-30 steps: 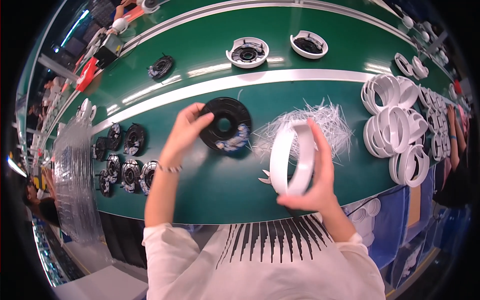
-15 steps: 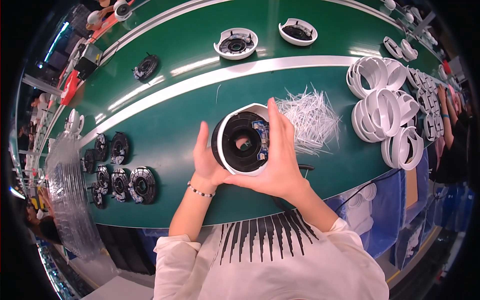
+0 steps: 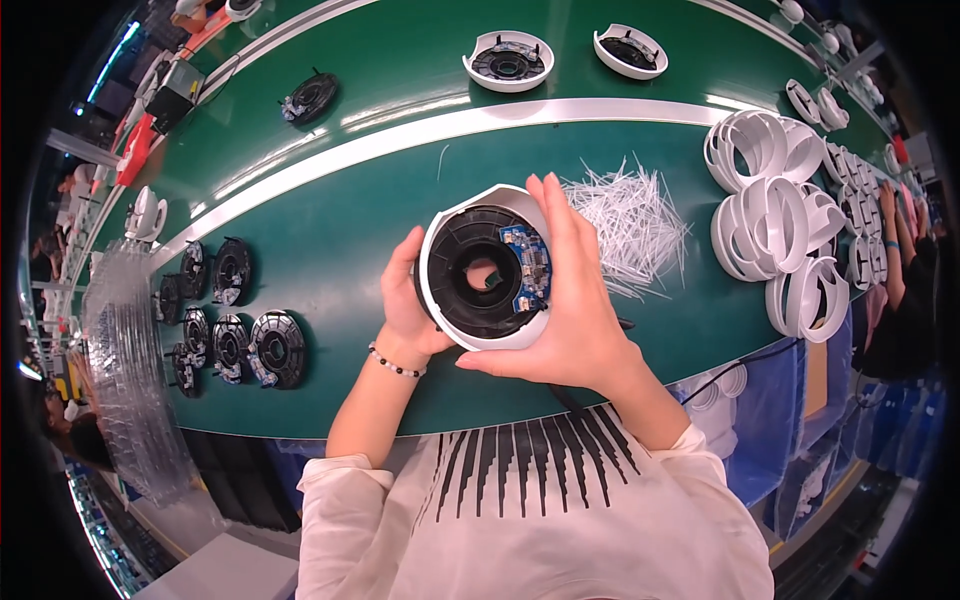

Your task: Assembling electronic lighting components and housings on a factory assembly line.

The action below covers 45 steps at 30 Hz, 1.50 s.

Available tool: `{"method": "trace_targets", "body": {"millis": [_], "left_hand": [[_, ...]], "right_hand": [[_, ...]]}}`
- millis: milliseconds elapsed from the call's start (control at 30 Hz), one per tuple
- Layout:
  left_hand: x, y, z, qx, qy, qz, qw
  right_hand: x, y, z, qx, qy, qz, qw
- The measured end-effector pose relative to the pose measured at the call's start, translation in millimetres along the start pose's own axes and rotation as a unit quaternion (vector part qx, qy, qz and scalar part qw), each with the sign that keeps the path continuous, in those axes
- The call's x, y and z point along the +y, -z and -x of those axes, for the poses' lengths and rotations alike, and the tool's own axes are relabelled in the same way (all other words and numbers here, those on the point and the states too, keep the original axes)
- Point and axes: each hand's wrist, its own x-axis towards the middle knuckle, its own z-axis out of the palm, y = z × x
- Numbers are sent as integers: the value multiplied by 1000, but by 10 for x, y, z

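White housing (image 3: 478, 345) with its black disc (image 3: 480, 270) sits clamped between left hand (image 3: 412, 305) and right hand (image 3: 572, 300), fingers curled around it; uneven pressure could dislodge the blue circuit board (image 3: 528, 268).

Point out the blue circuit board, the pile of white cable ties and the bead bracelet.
blue circuit board (image 3: 528, 268), head view, middle of the board inside the held housing.
pile of white cable ties (image 3: 632, 222), head view, centre of the heap.
bead bracelet (image 3: 393, 364), head view, beads on the left wrist.
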Motion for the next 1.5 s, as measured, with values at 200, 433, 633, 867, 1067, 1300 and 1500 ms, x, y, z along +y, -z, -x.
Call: {"method": "trace_targets", "body": {"millis": [200, 433, 633, 867, 1067, 1300, 1500], "left_hand": [[13, 34, -18, 39, -28, -31, 998], [-152, -2, -10, 58, -93, -46, 993], [-115, -47, -15, 69, -85, -129, 986], [-173, -25, 10, 82, -100, -63, 990], [-235, -128, -39, 182, -141, -140, 963], [-206, -133, -35, 120, -109, -146, 976], [-192, -77, -65, 157, -167, -163, 960]], "right_hand": [[70, -24, -36, 20, -8, -89, 996], [108, -151, -1, 16, 19, 29, 999], [185, 77, -68, -25, 37, -21, 999], [140, 59, -45, -35, 47, -40, 997], [205, 14, -56, -39, 73, 47, 995], [476, 76, -77, -96, 16, -194, 976], [201, -62, -92, -60, 108, 28, 992]]}}
